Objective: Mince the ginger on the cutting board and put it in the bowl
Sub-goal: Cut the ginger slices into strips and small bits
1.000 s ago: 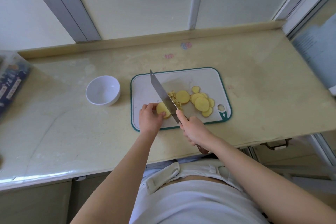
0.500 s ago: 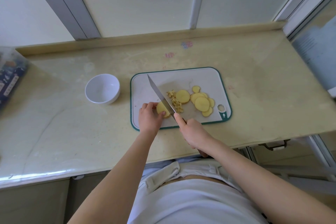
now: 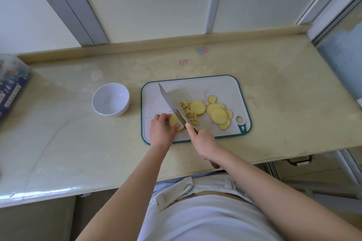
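A white cutting board [image 3: 225, 86] with a green rim lies on the counter. My left hand [image 3: 161, 129] pinches a stack of ginger slices [image 3: 174, 120] at the board's near left. My right hand [image 3: 205, 142] grips the handle of a cleaver [image 3: 170, 101], index finger along the spine; the blade rests down on the ginger just right of my left fingers. A small pile of minced ginger [image 3: 189, 112] sits right of the blade. Several round ginger slices [image 3: 216, 112] lie further right. The white bowl [image 3: 110, 99] stands empty left of the board.
A patterned box [image 3: 11, 92] sits at the counter's far left edge. A raised ledge and window frames run behind the counter. The counter's front edge is close to my body; a glass panel stands at the right.
The cleaver's blade has come down from a raised tilt onto the ginger stack. The minced pile right of the blade shows more fully. My left hand stays on the stack.
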### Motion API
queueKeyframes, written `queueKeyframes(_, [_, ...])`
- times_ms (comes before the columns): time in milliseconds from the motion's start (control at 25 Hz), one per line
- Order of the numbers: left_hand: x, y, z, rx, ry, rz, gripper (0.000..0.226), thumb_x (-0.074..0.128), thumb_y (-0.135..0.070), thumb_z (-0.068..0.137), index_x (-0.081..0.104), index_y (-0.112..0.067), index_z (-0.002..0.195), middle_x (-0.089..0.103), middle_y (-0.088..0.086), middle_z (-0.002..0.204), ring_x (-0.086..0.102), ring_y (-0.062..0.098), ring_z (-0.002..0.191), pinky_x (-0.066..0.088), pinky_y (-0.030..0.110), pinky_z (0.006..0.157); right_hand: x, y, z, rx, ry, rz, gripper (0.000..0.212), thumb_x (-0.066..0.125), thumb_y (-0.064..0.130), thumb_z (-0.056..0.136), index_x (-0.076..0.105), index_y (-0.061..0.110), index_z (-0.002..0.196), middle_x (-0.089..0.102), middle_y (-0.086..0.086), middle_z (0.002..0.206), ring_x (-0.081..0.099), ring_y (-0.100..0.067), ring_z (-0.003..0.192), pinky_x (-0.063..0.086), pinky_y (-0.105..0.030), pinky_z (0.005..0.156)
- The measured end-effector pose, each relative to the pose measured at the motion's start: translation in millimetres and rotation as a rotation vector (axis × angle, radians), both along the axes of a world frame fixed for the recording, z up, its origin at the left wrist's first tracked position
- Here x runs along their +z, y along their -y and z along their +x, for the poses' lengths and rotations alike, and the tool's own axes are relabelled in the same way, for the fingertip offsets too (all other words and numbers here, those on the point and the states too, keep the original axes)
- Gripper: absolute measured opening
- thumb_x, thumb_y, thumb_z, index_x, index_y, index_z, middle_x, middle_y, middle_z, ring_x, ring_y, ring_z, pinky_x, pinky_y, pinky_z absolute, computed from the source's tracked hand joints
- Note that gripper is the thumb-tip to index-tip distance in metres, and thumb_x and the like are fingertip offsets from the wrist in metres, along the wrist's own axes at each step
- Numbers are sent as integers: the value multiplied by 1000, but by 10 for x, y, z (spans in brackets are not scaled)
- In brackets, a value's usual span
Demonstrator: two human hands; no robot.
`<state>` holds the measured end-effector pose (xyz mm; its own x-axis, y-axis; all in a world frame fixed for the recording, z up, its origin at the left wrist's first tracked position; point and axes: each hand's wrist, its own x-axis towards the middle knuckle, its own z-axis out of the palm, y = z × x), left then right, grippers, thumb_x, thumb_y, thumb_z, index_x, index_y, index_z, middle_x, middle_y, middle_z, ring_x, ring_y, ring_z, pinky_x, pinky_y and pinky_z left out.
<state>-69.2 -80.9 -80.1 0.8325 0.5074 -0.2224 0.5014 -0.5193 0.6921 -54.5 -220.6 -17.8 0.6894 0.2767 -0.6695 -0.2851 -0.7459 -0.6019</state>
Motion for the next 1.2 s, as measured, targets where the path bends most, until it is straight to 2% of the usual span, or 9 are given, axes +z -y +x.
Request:
queueKeyframes(320, [22,-8,4,16,3,-35,34,71,-20,78,60,-12,110,53,2,107,51,21,102,45,35,87,-118,24,11,-7,41,11,54,32,58,98,39,17,63,44,-3,64,40,-12,55,33,-21,53])
queueKeyframes(480, [46,-8,8,43,12,-74,35,74,-20,76,62,-12,108,54,0,103,53,21,99,44,31,83,-104,18,31,46,22,-17,45,29,53,102,34,27,65,37,-4,61,35,-17,51,34,-28,51])
queueKeyframes(640, [73,-24,5,55,20,-79,37,74,-21,77,62,-12,111,55,0,102,53,16,92,39,23,78,-128,13,125,-35,-65,-24,58,27,66,96,45,13,78,32,-1,55,29,-16,45,28,-24,41])
queueKeyframes(840, [45,-24,-68,79,64,-75,37,70,-19,81,61,-9,115,60,5,108,56,16,96,38,20,81,-90,74,171,-67,-141,92,54,31,69,93,31,22,66,26,4,50,21,-12,41,20,-21,42])
queueKeyframes(1000, [66,-28,-48,108,59,-141,42,73,-16,78,58,-13,117,59,2,101,54,15,91,39,21,77,-25,138,165,-7,-18,98,55,30,67,94,37,18,71,28,3,51,24,-13,40,24,-21,40])
queueKeyframes(1200, [76,-24,-31,98,33,-89,31,72,-16,79,62,-11,107,59,2,102,54,14,90,37,21,76,80,179,85,23,18,108,57,29,68,94,34,20,63,29,4,49,26,-12,37,27,-20,38])
